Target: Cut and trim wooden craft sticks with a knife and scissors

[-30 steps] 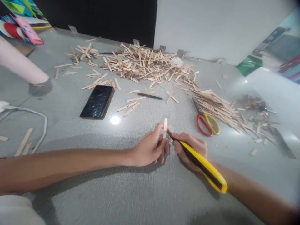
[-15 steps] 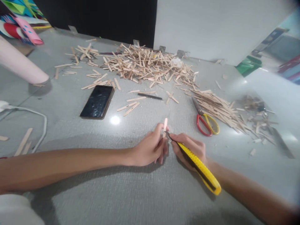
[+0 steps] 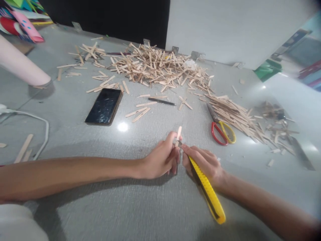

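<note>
My left hand (image 3: 162, 159) rests on the grey table and pinches a small wooden stick (image 3: 179, 133) upright between thumb and fingers. My right hand (image 3: 204, 162) is closed round a yellow utility knife (image 3: 207, 190). The knife's blade tip touches the stick just below my left thumb, and its yellow handle points back toward me. Both hands touch near the middle of the table.
A big heap of wooden sticks (image 3: 155, 67) lies at the back, and a second bundle (image 3: 232, 112) lies right beside red-and-yellow scissors (image 3: 222, 132). A black phone (image 3: 104, 106), a black pen (image 3: 162, 101), a white cable (image 3: 37, 120) and a pink roll (image 3: 21, 67) lie left.
My right hand has turned, so the knife's handle swung from pointing right to pointing more toward me. The stick leans slightly more to the right. My left hand stays in place.
</note>
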{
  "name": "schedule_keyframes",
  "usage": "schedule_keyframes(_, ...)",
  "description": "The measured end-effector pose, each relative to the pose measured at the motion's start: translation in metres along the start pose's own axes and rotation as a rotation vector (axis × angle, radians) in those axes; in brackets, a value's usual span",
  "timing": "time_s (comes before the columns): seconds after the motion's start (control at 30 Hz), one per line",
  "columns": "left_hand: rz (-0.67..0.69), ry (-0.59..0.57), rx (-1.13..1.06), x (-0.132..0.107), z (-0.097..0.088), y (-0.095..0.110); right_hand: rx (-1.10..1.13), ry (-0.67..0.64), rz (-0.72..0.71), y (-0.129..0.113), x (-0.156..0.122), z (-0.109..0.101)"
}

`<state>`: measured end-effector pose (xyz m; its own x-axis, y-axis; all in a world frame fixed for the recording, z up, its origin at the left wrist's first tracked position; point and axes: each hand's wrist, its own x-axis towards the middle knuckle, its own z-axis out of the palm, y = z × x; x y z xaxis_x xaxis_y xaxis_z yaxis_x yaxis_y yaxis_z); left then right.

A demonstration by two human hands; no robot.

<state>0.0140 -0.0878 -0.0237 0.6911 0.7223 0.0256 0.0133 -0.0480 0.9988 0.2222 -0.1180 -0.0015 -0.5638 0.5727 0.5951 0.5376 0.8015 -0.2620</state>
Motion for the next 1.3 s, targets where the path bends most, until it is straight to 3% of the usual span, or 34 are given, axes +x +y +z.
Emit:
schedule_keyframes(0.1, 0.000, -0.016, 0.015, 0.000, -0.001, 0.000, 0.031, -0.030, 0.020, -0.003, 0.004, -0.002)
schedule_keyframes(0.47, -0.013, -0.022, -0.006, 0.000, -0.002, 0.004, 0.086, 0.104, 0.216, -0.005, 0.002, 0.007)
schedule_keyframes(0.8, -0.065, -0.020, -0.044, 0.002, -0.002, 0.004, 0.355, 0.113, 0.428, -0.002, 0.007, 0.002)
schedule_keyframes(1.03, -0.028, -0.039, -0.178, 0.005, -0.009, 0.004, 0.486, 0.126, 0.256, 0.005, 0.010, 0.003)
schedule_keyframes(1.17, -0.042, -0.043, -0.214, 0.005, -0.011, 0.005, 0.540, 0.101, 0.246, 0.008, 0.009, 0.003)
schedule_keyframes(1.23, -0.054, -0.040, -0.209, 0.005, -0.011, 0.008, 0.581, 0.103, 0.331, 0.008, 0.005, 0.003)
schedule_keyframes(1.3, -0.060, -0.043, -0.200, 0.005, -0.010, 0.011, 0.683, 0.116, 0.509, 0.008, 0.002, 0.003)
